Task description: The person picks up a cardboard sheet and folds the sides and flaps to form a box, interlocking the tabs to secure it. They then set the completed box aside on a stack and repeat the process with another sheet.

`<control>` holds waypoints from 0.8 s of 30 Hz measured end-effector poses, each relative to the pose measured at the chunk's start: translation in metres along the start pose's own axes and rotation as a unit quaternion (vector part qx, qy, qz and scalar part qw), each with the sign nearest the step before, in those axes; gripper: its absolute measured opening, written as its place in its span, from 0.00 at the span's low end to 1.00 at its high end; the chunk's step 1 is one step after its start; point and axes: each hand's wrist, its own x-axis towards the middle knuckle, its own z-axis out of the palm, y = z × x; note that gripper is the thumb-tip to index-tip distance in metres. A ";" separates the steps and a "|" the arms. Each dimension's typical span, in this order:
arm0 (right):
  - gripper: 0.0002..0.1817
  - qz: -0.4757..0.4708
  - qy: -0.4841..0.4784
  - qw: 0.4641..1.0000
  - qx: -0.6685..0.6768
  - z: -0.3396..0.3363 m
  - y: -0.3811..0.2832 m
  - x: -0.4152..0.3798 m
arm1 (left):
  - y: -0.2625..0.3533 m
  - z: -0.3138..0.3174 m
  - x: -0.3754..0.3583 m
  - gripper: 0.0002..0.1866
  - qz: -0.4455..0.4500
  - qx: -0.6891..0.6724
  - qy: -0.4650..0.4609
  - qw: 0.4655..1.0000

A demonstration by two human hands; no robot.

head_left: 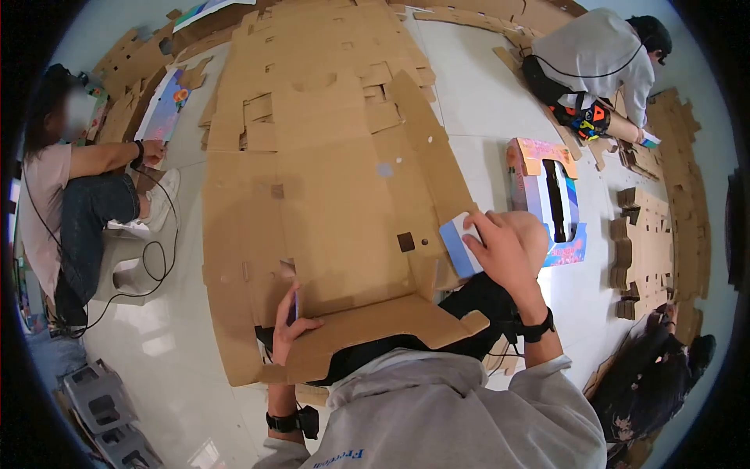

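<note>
A large brown cardboard sheet (344, 203) lies in front of me, its near panel (367, 328) and right side panel (437, 156) folded up. At the near left corner, my left hand (293, 324) is closed around a small upright flap (293, 303) with a purple printed face, the thumb on the inner side. My right hand (500, 244) grips a blue and white printed flap (461, 244) at the near right corner, fingers over its top edge. Square and round cut-outs show in the sheet between my hands.
A printed box (547, 199) with a long slot stands at right. Stacked cardboard pieces (644, 250) lie beyond it. One person (70, 203) sits at left, another (594, 62) crouches at upper right. A cable (160, 270) and grey stools (105, 399) are at left.
</note>
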 end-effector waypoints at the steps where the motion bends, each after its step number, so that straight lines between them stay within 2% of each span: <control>1: 0.14 -0.013 -0.001 1.000 0.014 -0.002 -0.002 -0.001 | -0.003 0.001 0.000 0.09 0.005 -0.005 0.007 1.000; 6: 0.03 -0.091 -0.011 0.988 0.125 -0.011 -0.020 -0.025 | 0.000 0.014 0.008 0.10 -0.025 0.004 -0.063 0.998; 8: 0.04 -0.135 -0.027 0.980 0.142 -0.013 -0.031 -0.023 | 0.014 0.021 0.013 0.09 -0.036 -0.032 -0.072 0.996; 9: 0.04 -0.156 -0.034 0.976 0.149 -0.013 -0.037 -0.020 | 0.025 0.022 0.016 0.10 -0.020 -0.006 -0.078 0.997; 12: 0.05 -0.285 -0.025 0.947 0.148 0.014 -0.045 -0.003 | 0.022 0.024 0.018 0.13 -0.013 -0.005 -0.073 0.997; 15: 0.11 -0.368 -0.013 0.930 -0.014 0.055 -0.048 0.011 | 0.024 0.017 0.020 0.20 -0.014 0.018 -0.101 0.995; 16: 0.12 -0.388 -0.012 0.919 -0.071 0.066 -0.050 0.014 | 0.024 0.018 0.020 0.22 -0.038 -0.042 -0.078 0.995; 18: 0.11 -0.379 -0.019 0.919 -0.110 0.086 -0.054 0.013 | 0.030 0.025 0.023 0.27 -0.085 -0.164 -0.033 0.982; 20: 0.10 -0.369 -0.047 0.918 -0.134 0.096 -0.053 0.013 | 0.045 0.021 0.019 0.31 -0.108 -0.070 -0.042 0.991; 21: 0.08 -0.372 -0.036 0.922 -0.106 0.095 -0.052 0.014 | 0.052 0.019 0.019 0.33 -0.120 -0.023 -0.045 0.992; 24: 0.11 -0.387 0.002 0.921 -0.053 0.087 -0.039 0.013 | 0.025 0.018 -0.015 0.27 -0.196 -0.001 -0.037 0.980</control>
